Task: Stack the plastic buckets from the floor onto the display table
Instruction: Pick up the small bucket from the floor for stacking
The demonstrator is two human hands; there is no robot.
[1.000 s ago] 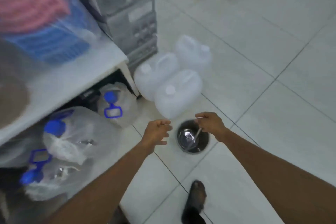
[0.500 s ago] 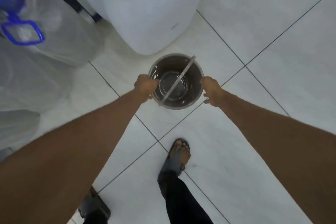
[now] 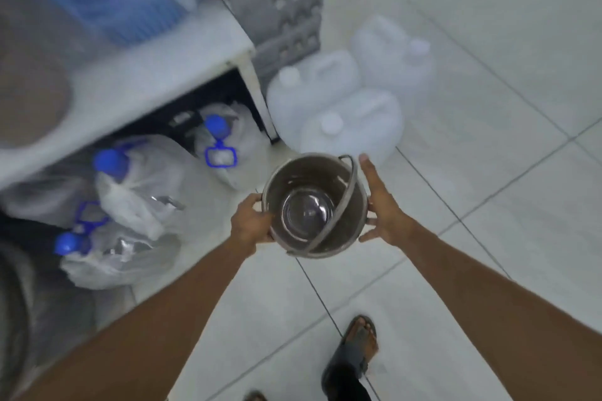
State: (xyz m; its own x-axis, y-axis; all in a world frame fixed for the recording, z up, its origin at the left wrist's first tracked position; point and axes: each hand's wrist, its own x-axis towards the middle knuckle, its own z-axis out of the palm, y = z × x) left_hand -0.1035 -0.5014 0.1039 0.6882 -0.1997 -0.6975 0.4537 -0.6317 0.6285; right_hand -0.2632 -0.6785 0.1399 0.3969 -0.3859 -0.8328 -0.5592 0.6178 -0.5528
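Note:
A small dark translucent bucket (image 3: 348, 225) with a thin handle lying across its mouth is held above the tiled floor. My left hand (image 3: 250, 225) grips its left rim. My right hand (image 3: 381, 208) presses flat against its right side, fingers stretched out. A white display table (image 3: 153, 81) runs across the upper left, blurred, with blue and pink plastic goods on it.
Three white jerrycans (image 3: 351, 120) stand on the floor just beyond the bucket. Bagged containers with blue caps (image 3: 136, 192) lie under the table. A grey stack of crates (image 3: 277, 0) stands behind the table corner. My sandalled foot (image 3: 358, 345) is below.
The bucket has come up off the floor between both hands. The view has pulled back from close over the floor, so the table and jerrycans show again.

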